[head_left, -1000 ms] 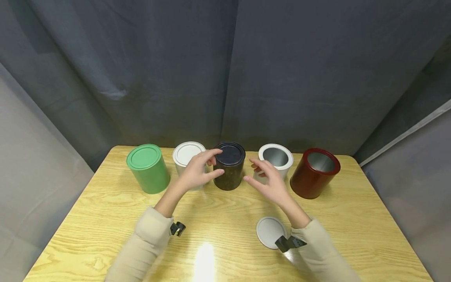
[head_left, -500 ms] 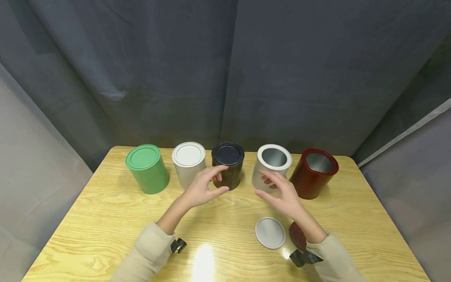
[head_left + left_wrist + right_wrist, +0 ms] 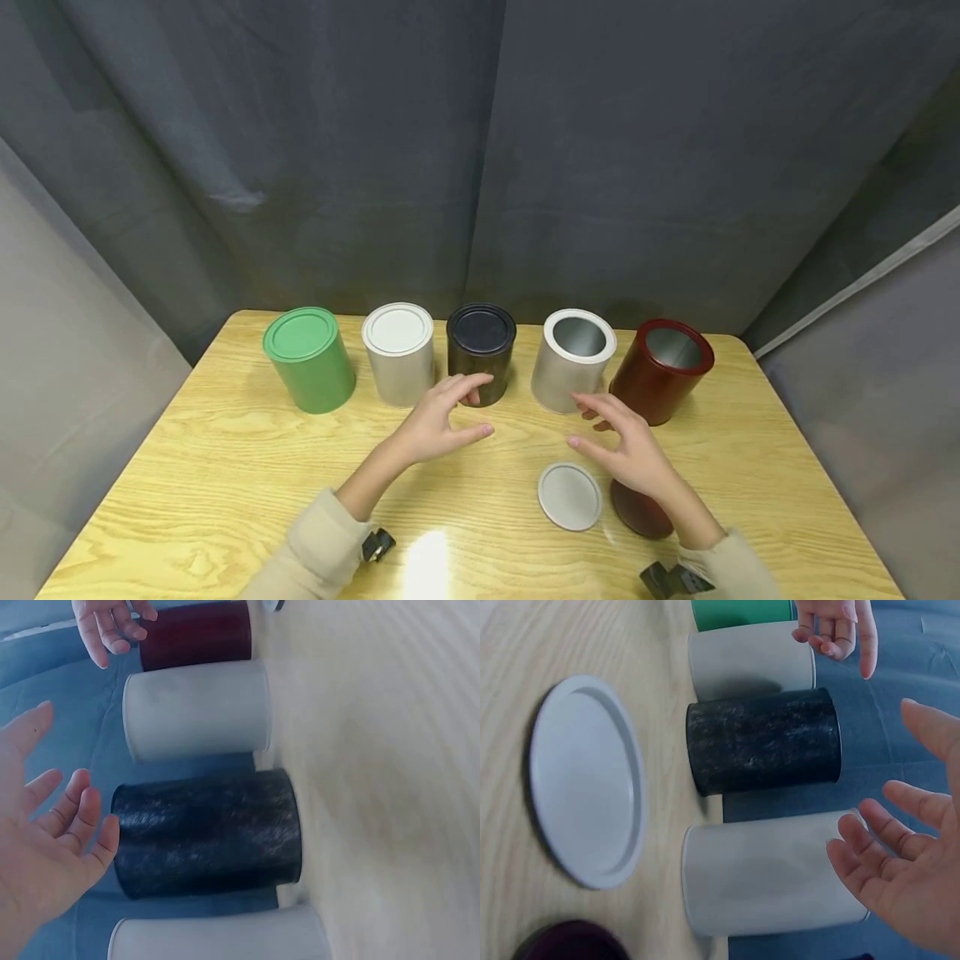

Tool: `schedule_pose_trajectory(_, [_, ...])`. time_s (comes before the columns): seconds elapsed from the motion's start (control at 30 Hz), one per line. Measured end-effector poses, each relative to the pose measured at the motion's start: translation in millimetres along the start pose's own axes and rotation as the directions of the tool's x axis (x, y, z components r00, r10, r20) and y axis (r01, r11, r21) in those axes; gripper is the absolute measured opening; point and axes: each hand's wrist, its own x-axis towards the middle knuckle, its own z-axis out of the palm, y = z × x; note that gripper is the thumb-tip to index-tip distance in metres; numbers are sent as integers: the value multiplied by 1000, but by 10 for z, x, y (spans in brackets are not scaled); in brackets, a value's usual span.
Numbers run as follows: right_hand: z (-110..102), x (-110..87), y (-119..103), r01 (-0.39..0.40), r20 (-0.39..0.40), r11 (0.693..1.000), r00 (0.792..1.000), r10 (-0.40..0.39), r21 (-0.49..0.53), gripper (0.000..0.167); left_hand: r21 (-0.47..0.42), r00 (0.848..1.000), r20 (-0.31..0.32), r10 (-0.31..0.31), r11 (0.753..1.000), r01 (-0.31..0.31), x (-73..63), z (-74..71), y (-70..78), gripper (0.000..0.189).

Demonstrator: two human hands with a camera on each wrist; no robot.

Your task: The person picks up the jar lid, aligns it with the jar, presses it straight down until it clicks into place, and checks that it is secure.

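Note:
My left hand [image 3: 441, 422] is held over the table in front of the black can [image 3: 480, 360], fingers loosely bent and nothing in them. To the right, my right hand [image 3: 628, 443] hovers with relaxed fingers in front of the open white can [image 3: 550, 379] and the open dark red can [image 3: 647, 387]. The black can has its lid on. Grey inner walls show inside the two open cans. A white lid [image 3: 570, 497] lies flat on the wood, and a dark red lid [image 3: 637, 510] beside it is partly hidden under my right hand and wrist.
A green can [image 3: 318, 375] and a lidded white can [image 3: 401, 367] stand at the left of the row along the back edge of the wooden table [image 3: 247, 492]. Behind it hangs a dark grey curtain [image 3: 480, 167].
Both hands have drawn back toward the front of the table, away from the black can, and moved wider apart. The dark red lid has come into view from under the right arm.

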Motion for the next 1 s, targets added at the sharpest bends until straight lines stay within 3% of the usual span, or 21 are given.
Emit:
schedule_pose_trajectory(0.4, [-44, -295, 132, 7, 29, 1000, 1000, -7, -28, 53, 15, 992, 124, 11, 1000, -13, -102, 282, 52, 61])
schedule_pose_trajectory(0.73, [-69, -448, 244, 4, 66, 997, 998, 1, -74, 62, 57, 976, 208, 67, 995, -80, -153, 457, 84, 64])
schedule_pose_trajectory(1.0, [-78, -557, 389, -21, 110, 994, 993, 33, -109, 73, 138, 965, 262, -13, 990, -24, -183, 554, 75, 72])
